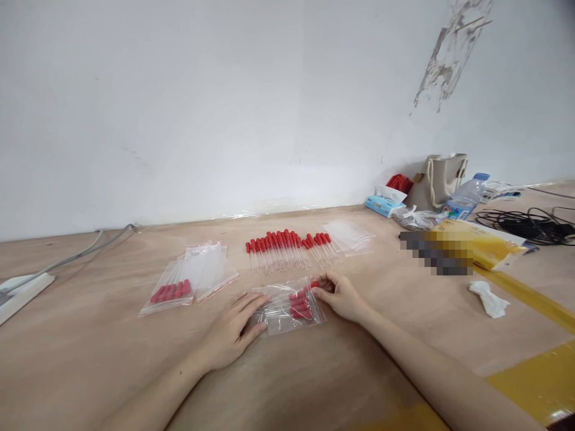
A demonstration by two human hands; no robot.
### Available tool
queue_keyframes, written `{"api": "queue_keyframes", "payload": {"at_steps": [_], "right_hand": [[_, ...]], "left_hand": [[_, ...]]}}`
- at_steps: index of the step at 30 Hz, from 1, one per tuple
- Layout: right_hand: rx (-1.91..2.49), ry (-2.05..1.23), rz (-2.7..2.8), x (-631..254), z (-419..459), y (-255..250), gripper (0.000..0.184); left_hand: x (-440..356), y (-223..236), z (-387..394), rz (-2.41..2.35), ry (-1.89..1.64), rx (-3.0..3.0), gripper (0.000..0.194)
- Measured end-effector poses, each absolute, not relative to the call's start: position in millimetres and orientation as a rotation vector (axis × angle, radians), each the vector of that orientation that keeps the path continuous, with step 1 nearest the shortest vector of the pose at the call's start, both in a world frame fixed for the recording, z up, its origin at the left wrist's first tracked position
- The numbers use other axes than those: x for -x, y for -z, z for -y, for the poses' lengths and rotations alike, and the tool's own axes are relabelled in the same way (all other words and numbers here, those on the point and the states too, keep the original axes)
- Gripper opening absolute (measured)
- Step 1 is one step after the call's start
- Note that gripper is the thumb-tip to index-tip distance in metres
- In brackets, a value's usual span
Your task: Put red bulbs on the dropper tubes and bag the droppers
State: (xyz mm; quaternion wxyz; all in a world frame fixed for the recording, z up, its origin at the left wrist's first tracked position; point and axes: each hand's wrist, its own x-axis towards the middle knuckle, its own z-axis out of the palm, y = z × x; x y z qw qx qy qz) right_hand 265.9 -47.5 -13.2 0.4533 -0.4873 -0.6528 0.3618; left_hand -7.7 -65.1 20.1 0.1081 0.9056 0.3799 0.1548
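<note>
A clear zip bag [290,308] lies flat on the plywood tabletop [112,359], just in front of the person and well back from the near edge. Inside it sit several glass droppers with red rubber bulbs [300,304], their bulbs bunched toward the bag's right end. The left hand [233,332] rests palm down with fingers spread, pressing the bag's left end to the board without closing round anything. The right hand [341,296] pinches the bag's right edge by the seal between thumb and fingertips, next to one red bulb that pokes out at the opening. Just beyond the bag, a loose row of droppers [290,246] lies side by side, bulbs pointing away toward the wall [224,108], with a narrow strip of bare board between row and bag. Right of that row lies a small stack of empty zip bags [350,234]. To the left, apart from the hands, filled bags [188,280] overlap each other, the red bulbs in the nearest one showing at the lower left. Bare board opens to the left of the left hand and toward the near edge. On the right, farther off, lie a crumpled white tissue [490,298], a yellow packet [485,245], a plastic bottle [465,197], a beige bag [440,178] and a tangle of black cable [530,224] against the wall.
</note>
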Motion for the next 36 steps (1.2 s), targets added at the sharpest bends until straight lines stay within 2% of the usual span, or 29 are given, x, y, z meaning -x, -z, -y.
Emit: {"api": "queue_keyframes", "payload": {"at_steps": [11,14,20,27,30,36], "right_hand": [[1.173,-1.084,1.394,-255,36,16,0.030],[1.223,-1.001,1.402,-252,36,18,0.029],[1.208,-0.828,1.610,-252,38,15,0.014],[1.289,-0.473,1.906,-257,40,12,0.026],[1.362,-0.483,1.952,-261,39,11,0.025],[1.518,-0.661,1.706,-263,42,1,0.027]], "left_hand": [[7,-18,65,-1.107,-0.462,-2.652,0.043],[7,-18,65,-1.116,-0.463,-2.647,0.043],[7,-17,64,-1.105,-0.463,-2.648,0.043],[7,-18,65,-1.119,-0.479,-2.606,0.043],[6,-20,65,-1.118,-0.450,-2.603,0.041],[7,-20,65,-1.113,-0.438,-2.622,0.040]]}}
